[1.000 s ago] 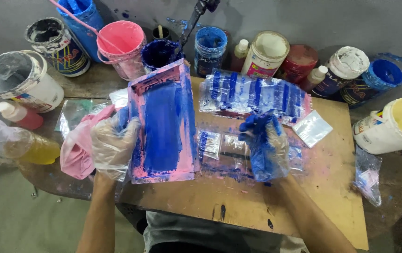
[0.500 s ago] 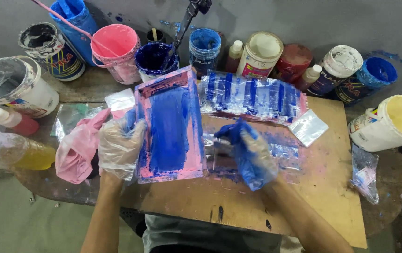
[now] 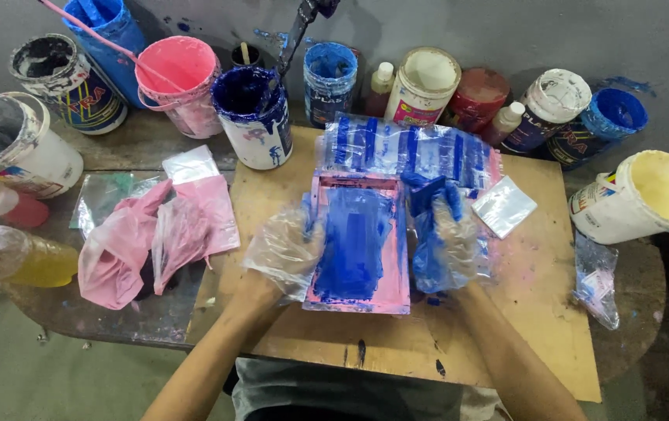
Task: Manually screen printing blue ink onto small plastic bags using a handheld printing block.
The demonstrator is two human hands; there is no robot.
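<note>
Behind the hands, a tub holds blue paint.

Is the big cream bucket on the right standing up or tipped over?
Tipped. The cream bucket leans on its side at the table's right edge, its open mouth facing up and sideways, so the pale yellow inside shows.
</note>
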